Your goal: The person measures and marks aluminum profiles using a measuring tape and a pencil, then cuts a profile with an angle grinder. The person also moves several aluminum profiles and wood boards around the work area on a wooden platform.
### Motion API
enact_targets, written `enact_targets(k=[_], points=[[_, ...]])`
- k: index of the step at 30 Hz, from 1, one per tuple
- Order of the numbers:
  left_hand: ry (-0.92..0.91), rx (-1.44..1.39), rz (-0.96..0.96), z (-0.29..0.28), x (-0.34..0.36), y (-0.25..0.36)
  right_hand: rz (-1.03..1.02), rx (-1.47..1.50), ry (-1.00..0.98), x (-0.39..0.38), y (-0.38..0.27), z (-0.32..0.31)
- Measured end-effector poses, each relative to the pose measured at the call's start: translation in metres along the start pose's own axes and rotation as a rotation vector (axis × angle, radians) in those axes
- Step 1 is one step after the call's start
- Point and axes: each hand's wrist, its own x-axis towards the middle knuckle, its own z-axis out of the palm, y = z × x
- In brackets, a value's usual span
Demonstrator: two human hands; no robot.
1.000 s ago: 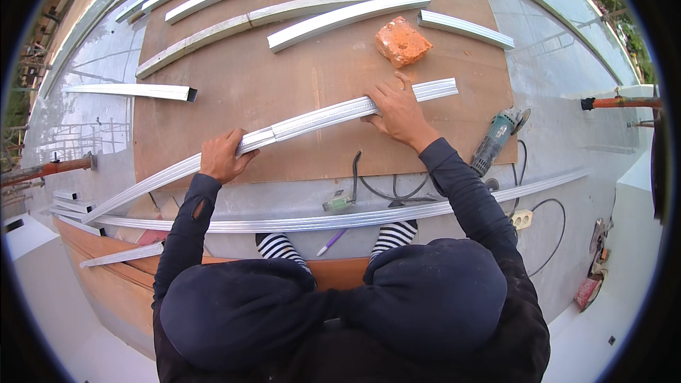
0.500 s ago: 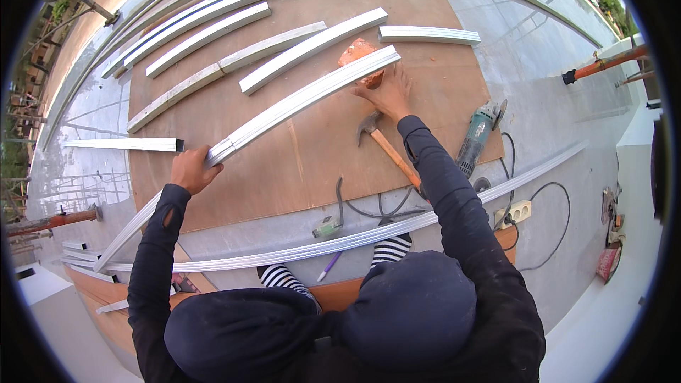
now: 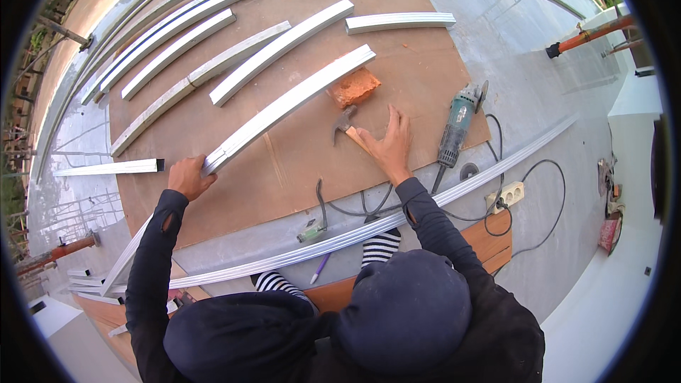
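Observation:
My left hand (image 3: 188, 177) is closed round a long silvery metal profile (image 3: 284, 113), which slants up to the right over a brown board (image 3: 248, 202). Near its far end lies an orange-red brick piece (image 3: 355, 89), on the side toward me and partly hidden under the profile. My right hand (image 3: 389, 147) is over the handle of a claw hammer (image 3: 345, 122), fingers stretched and apart, thumb beside the wood. The hand covers the rest of the handle. A green angle grinder (image 3: 457, 128) lies to the right of that hand.
Several metal profiles (image 3: 280, 50) lie across the board's far side. One long profile (image 3: 305, 247) crosses in front of my striped socks. A power strip (image 3: 505, 198) with black cables, a purple pen (image 3: 320, 268) and a small green-and-grey clamp-like tool (image 3: 312, 229) are nearby.
My right hand has left the brick and come back toward me over the hammer handle. The brick sits nearer on my side of the profile. My left hand keeps its grip.

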Motion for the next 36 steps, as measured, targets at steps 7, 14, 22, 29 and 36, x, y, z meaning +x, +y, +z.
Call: enact_targets(k=[7, 14, 22, 29, 36], points=[[-0.138, 0.073, 0.006, -0.008, 0.002, 0.004, -0.161, 0.062, -0.263, -0.054, -0.014, 0.004], [0.204, -0.009, 0.110, -0.065, 0.000, 0.035, 0.053, -0.105, 0.544, -0.010, 0.042, -0.073], [0.156, -0.101, 0.493, -0.107, 0.041, 0.174, 0.849, 0.520, 0.124, 0.031, 0.147, -0.098], [-0.104, -0.600, 0.466, -0.048, 0.075, 0.308, 0.647, -0.229, 0.234, 0.052, 0.071, -0.060], [-0.254, -0.935, 0.361, 0.018, 0.061, 0.336, 0.643, 0.005, -0.003, 0.069, 0.084, -0.049]])
